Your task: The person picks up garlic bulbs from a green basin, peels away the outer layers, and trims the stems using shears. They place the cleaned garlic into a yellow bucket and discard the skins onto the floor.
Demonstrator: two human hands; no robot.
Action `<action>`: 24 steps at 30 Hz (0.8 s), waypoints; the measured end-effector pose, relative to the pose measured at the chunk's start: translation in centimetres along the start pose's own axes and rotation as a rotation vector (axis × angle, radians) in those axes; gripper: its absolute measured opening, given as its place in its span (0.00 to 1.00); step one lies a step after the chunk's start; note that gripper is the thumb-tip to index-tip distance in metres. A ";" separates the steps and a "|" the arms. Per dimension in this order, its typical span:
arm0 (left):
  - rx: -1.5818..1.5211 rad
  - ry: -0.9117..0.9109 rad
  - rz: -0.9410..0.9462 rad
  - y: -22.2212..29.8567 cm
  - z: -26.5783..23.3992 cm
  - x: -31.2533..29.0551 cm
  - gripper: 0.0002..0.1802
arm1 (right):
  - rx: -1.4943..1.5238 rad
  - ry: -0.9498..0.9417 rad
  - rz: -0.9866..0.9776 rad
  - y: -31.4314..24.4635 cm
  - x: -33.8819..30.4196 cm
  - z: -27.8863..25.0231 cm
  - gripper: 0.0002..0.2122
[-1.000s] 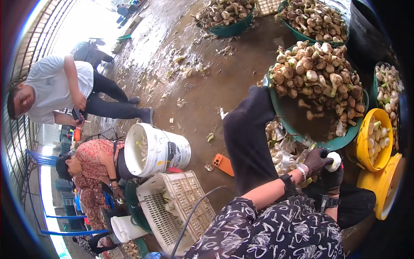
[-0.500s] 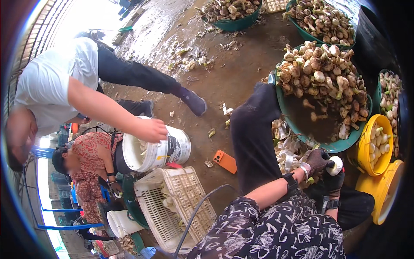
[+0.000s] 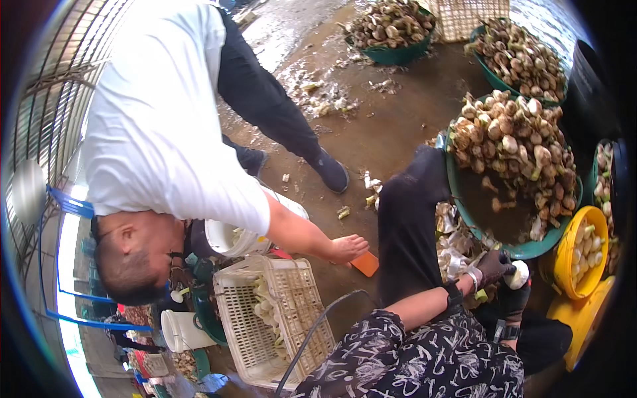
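Note:
Both my hands wear dark gloves and work close together before my knees. A peeled white garlic bulb (image 3: 517,275) sits between them, gripped by my right hand (image 3: 515,300), whose fingers are partly hidden. Curled beside the bulb is my left hand (image 3: 495,266); whatever it holds is hidden. A short green garlic stem piece (image 3: 481,295) shows just below the left hand. Under and beyond that hand lies a pile of pale garlic skins (image 3: 452,249). Past the pile stands a large green tub (image 3: 524,248) heaped with unpeeled garlic (image 3: 511,142).
To my right is a yellow bucket (image 3: 565,268) of cleaned garlic. At left are a white crate (image 3: 302,308) and a white bucket (image 3: 225,242). A co-worker (image 3: 172,126) leans over, one hand (image 3: 348,249) at an orange phone (image 3: 365,263) on the floor. More garlic tubs (image 3: 398,54) stand beyond.
The co-worker has bent forward and stretched an arm from the white bucket down to the phone. My view has shifted slightly; my hands stay together around the bulb.

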State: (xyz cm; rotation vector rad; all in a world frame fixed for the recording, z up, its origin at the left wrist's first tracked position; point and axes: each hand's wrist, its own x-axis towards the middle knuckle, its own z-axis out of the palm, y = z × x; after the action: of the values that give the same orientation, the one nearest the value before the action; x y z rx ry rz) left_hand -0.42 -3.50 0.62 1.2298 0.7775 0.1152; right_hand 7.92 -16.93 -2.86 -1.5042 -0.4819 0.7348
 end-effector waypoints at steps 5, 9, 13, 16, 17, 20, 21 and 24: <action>-0.008 0.034 0.031 -2.5 0.3 1.4 0.09 | 0.051 -0.085 0.000 -1.0 -0.5 0.6 0.16; -0.018 0.024 0.024 -1.3 0.6 0.6 0.09 | 0.018 -0.101 -0.063 -0.2 -0.4 -0.5 0.12; 0.050 0.071 0.056 -2.3 -0.3 0.5 0.11 | 0.291 -0.184 0.015 2.1 0.3 -0.4 0.15; 0.008 -0.001 -0.091 0.3 -0.1 -0.7 0.12 | 0.179 -0.145 -0.003 2.1 0.3 -1.3 0.15; 0.042 0.012 -0.018 -0.9 -0.1 -0.2 0.12 | 0.167 -0.155 -0.014 1.5 0.3 -0.3 0.15; 0.115 0.057 0.078 -1.6 -0.2 0.1 0.12 | 0.132 -0.163 -0.028 1.2 0.6 0.2 0.15; 0.078 0.062 0.053 -1.7 -0.1 0.1 0.13 | 0.123 -0.162 -0.030 1.2 0.7 0.2 0.15; 0.109 0.042 0.034 -1.8 -0.2 0.4 0.13 | 0.098 -0.162 -0.036 1.1 0.9 0.2 0.15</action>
State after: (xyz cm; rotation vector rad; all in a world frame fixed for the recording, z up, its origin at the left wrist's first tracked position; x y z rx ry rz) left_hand -0.79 -3.78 -1.17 1.3476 0.8079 0.1285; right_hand 8.24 -16.29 -4.12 -1.3479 -0.5846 0.8440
